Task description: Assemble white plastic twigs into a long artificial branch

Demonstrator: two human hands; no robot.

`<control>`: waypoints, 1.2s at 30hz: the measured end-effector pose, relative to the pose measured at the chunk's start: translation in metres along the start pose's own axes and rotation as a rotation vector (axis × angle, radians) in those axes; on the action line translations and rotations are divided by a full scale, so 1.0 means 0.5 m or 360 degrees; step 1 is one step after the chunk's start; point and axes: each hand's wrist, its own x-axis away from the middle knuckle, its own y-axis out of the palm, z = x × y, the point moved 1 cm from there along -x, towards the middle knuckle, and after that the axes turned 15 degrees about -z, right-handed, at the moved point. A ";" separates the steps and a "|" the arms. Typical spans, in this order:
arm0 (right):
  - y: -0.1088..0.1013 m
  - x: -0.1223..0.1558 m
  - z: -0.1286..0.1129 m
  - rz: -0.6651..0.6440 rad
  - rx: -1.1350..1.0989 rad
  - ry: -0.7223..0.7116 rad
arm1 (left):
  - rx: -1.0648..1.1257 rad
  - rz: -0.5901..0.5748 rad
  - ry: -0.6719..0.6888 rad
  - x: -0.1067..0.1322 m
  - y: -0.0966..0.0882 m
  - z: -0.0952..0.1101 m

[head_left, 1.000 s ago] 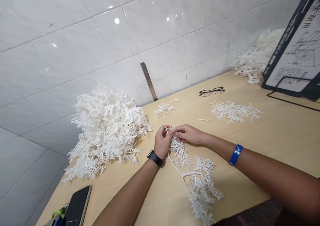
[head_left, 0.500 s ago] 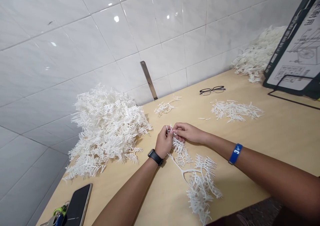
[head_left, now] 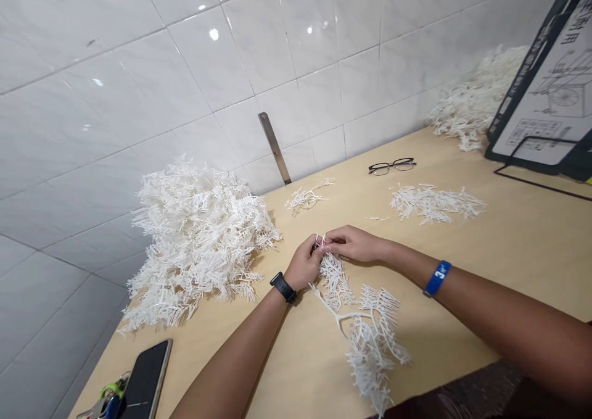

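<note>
Both hands meet over the table around a white branching plastic sprig (head_left: 335, 277), whose fringed end hangs down below my fingers. My left hand (head_left: 304, 263), with a black watch on its wrist, is closed on the sprig's upper part. My right hand (head_left: 354, 244) pinches at the same spot, fingertips touching the left ones; a blue band circles that forearm. Exactly which twig each fingertip grips is too small to tell. Closer to me lies a larger white branch (head_left: 370, 339), its stem pointing toward my left wrist.
A big heap of white sprigs (head_left: 198, 240) stands at left. Loose white bits (head_left: 432, 203) and eyeglasses (head_left: 392, 166) lie at right, a small twig pile (head_left: 308, 198) at the back. A phone (head_left: 144, 379) rests front left. A printed box (head_left: 546, 92) and another heap (head_left: 478, 95) stand far right.
My right hand has shifted slightly, its fingers now closer against the left ones at the top of the sprig. The things on the table look unchanged.
</note>
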 end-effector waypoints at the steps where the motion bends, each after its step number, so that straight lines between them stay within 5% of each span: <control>1: 0.000 0.000 -0.002 -0.0021 -0.0040 -0.0002 | 0.0028 -0.0018 -0.0001 0.000 -0.001 0.001; 18: -0.005 0.000 0.009 -0.0218 -0.0299 -0.0062 | 0.0214 -0.0146 0.0027 0.001 -0.010 -0.006; 29: -0.003 -0.005 0.023 -0.0262 -0.0803 -0.0086 | 0.0602 -0.0192 -0.0012 0.001 -0.012 -0.007; 32: -0.018 -0.004 0.025 0.0064 -0.0994 -0.0065 | 0.0775 -0.0169 -0.0026 -0.001 -0.013 -0.009; 36: -0.073 0.013 0.037 0.1119 -0.1224 -0.0208 | 0.0808 -0.0051 -0.0076 -0.004 -0.014 -0.008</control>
